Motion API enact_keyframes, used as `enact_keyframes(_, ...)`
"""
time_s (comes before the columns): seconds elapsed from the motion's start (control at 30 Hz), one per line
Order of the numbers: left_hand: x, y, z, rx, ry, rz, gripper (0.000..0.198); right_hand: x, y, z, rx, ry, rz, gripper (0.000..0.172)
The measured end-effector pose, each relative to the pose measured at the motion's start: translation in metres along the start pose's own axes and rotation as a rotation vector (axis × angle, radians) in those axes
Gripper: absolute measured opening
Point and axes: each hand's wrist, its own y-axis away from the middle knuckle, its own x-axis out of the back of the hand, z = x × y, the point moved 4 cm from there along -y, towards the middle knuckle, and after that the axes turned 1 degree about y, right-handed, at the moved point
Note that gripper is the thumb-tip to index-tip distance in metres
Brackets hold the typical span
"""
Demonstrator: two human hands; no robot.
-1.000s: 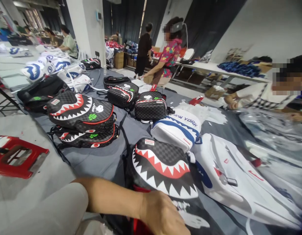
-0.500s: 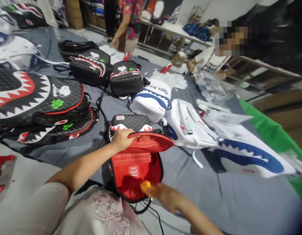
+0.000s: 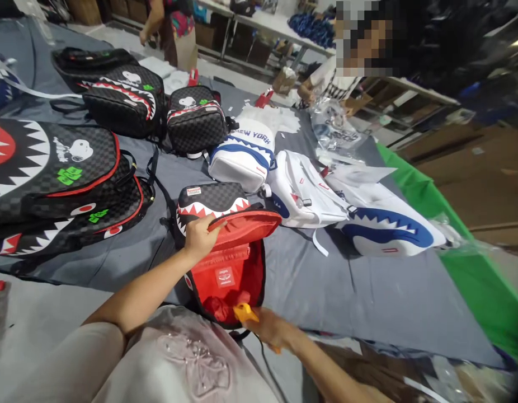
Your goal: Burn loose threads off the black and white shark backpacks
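A black checkered backpack with a red and white shark mouth lies open in front of me, its red lining showing. My left hand grips the edge of its lifted red flap. My right hand is closed on a small yellow tool at the near rim of the open bag.
Grey cloth covers the table, with a green sheet at its right. More black shark backpacks lie left, white and blue ones right. A person works at the far side; another stands behind.
My view has tipped down and right. The backpack was closed a second ago; my left hand has lifted its flap open, and my right hand with the yellow tool has come to its near rim.
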Motion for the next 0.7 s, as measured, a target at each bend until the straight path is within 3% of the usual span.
enact_keyframes(0.1,-0.005,0.006,0.013,-0.072,0.026,-0.031,0.035,-0.016,-0.012,-0.022,0.044,0.01,0.121,0.031)
enact_keyframes(0.3,-0.008,0.015,0.038,-0.235,0.012,-0.074,0.028,-0.035,-0.066,-0.066,0.195,-0.076,0.395,0.026)
enact_keyframes(0.5,0.018,0.012,0.041,-0.245,-0.06,0.074,0.029,-0.043,-0.082,-0.053,0.225,-0.334,0.724,0.041)
enact_keyframes(0.6,0.027,0.013,0.057,-0.305,-0.063,0.087,0.028,-0.041,-0.084,-0.052,0.277,-0.423,0.827,0.042)
enact_keyframes(0.7,0.034,0.013,0.085,-0.457,-0.067,0.049,0.02,-0.038,-0.082,-0.05,0.319,-0.488,0.896,0.045)
